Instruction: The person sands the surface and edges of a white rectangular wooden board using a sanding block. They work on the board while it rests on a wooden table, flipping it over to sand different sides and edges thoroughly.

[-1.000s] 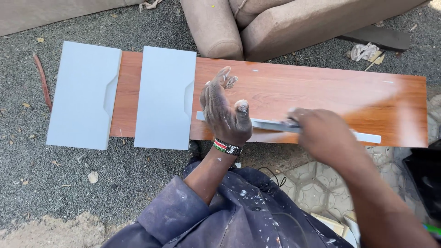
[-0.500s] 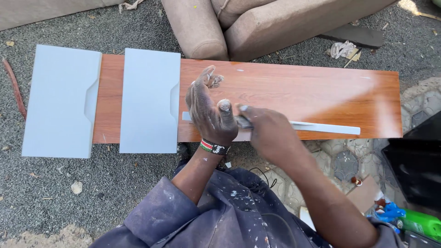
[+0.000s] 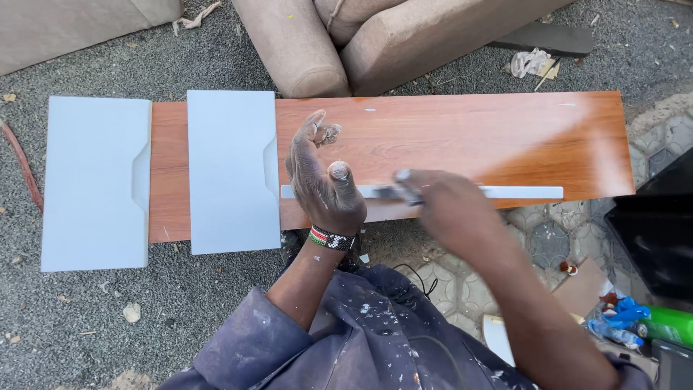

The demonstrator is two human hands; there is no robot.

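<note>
A long wood-grain board (image 3: 469,133) lies on the gravel in front of me. A thin pale grey strip (image 3: 520,192) runs along its near edge. My left hand (image 3: 323,180) presses flat on the left end of the strip, fingers spread and dusted with white. My right hand (image 3: 444,209) is blurred with motion over the middle of the strip, its fingers curled on a small dark object (image 3: 404,192) that rests against the strip. Two light grey panels with notched right edges lie to the left: one (image 3: 231,170) across the board, one (image 3: 94,184) overlapping the board's left end.
A tan sofa's arm (image 3: 303,50) and cushion stand just behind the board. A scrap of paper (image 3: 530,63) and a dark slab (image 3: 548,37) lie at the back right. Bottles and clutter (image 3: 635,318) sit on patterned paving at the lower right, beside a black box (image 3: 660,231).
My right hand slid left along the strip until it met my left hand, then moved back to the right. My left hand has stayed pressed on the strip.
</note>
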